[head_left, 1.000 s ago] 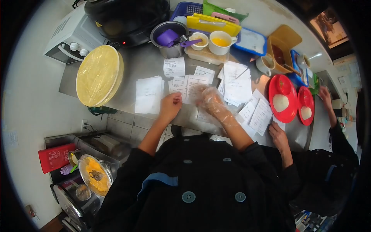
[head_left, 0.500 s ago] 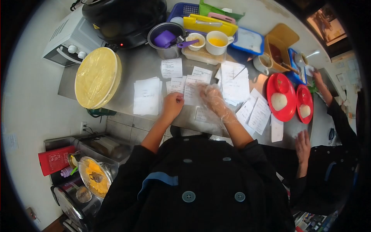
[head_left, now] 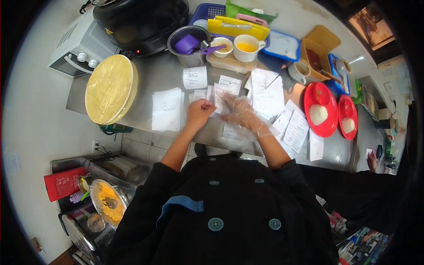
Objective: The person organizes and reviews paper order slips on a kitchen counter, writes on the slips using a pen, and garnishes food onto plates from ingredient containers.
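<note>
My bare left hand [head_left: 199, 115] is closed, its thumb and fingertips pinched at the lower left edge of a printed receipt [head_left: 221, 95]. My right hand [head_left: 244, 114], in a loose clear plastic glove, hovers just right of that receipt. Its thumb and fingers look apart, though motion blurs them. More printed slips lie around: one receipt [head_left: 194, 77] above my left hand and another slip [head_left: 231, 131] below my right. A stack of white papers [head_left: 167, 110] lies to the left. A thicker paper pile [head_left: 267, 95] lies to the right, with loose slips [head_left: 293, 130] fanned beside it.
Yellow lidded tubs [head_left: 110, 88] stand left, near a microwave [head_left: 79, 48] and black cooker [head_left: 141, 26]. Behind the papers are a metal pot [head_left: 187, 55] and a yellow-filled cup [head_left: 247, 51]. Red plates with rice [head_left: 316, 126] sit right, near a co-worker's hand [head_left: 372, 161].
My left hand has moved slightly right, onto the receipt's edge. My right hand has shifted down and its thumb has spread out. The co-worker has moved away to the right.
</note>
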Demonstrator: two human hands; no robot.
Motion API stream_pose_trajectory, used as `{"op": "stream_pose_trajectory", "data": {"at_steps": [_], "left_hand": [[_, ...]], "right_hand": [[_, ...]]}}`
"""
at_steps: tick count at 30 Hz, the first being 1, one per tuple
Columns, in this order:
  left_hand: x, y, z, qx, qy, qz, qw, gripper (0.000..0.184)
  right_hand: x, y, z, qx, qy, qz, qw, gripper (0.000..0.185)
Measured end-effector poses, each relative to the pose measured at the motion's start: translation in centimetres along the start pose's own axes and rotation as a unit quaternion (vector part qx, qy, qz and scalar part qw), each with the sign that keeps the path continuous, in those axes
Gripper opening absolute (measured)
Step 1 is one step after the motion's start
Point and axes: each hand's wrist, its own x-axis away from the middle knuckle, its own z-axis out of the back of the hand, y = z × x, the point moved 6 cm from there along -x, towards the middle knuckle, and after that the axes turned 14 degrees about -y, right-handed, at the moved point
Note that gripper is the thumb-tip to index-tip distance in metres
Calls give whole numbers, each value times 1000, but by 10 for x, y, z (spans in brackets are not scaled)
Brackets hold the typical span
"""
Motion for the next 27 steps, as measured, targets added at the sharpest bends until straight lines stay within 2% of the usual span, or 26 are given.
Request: {"op": "stream_pose_trajectory", "data": {"at_steps": [2, 6, 8, 9, 10, 11, 12, 14, 18, 23, 24, 25, 27], "left_hand": [[0, 4, 0, 10, -7, 4, 1000, 14], [1, 2, -1, 4, -20, -1, 1000, 15], [0, -2, -4, 6, -26, -7, 1000, 14], [0, 2, -5, 14, -4, -51, 999, 14], [1, 5, -4, 22, 18, -95, 995, 14], [2, 2, -4, 22, 19, -95, 995, 14], [4, -3, 0, -16, 33, -62, 997, 13], [8, -10, 3, -55, 47, -28, 997, 13], [8, -18, 0, -62, 31, -4, 998, 12], [9, -8, -4, -65, 1, 6, 998, 14], [8, -5, -6, -48, -24, 16, 998, 17], [8, -3, -9, -31, -49, 26, 998, 19], [10, 0, -13, -13, -58, 10, 998, 21]], "right_hand": [[2, 2, -1, 6, 16, -6, 1000, 72], [1, 6, -7, 9, 6, 4, 1000, 69], [5, 1, -1, -13, 65, 41, 997, 56], [6, 1, 2, -14, 65, 41, 997, 56], [7, 2, 6, -60, 67, 32, 995, 47], [8, 3, 9, -106, 68, 24, 992, 39], [7, 3, 8, -106, 68, 25, 992, 39], [9, 11, 9, -225, 123, 13, 967, 30], [6, 17, 5, -199, 112, -5, 974, 30], [9, 11, 9, -261, 92, 26, 961, 34], [8, 14, 7, -261, 92, 26, 961, 34], [7, 12, 6, -172, 123, 64, 975, 35], [7, 9, 1, -83, 153, 99, 980, 36]]}}
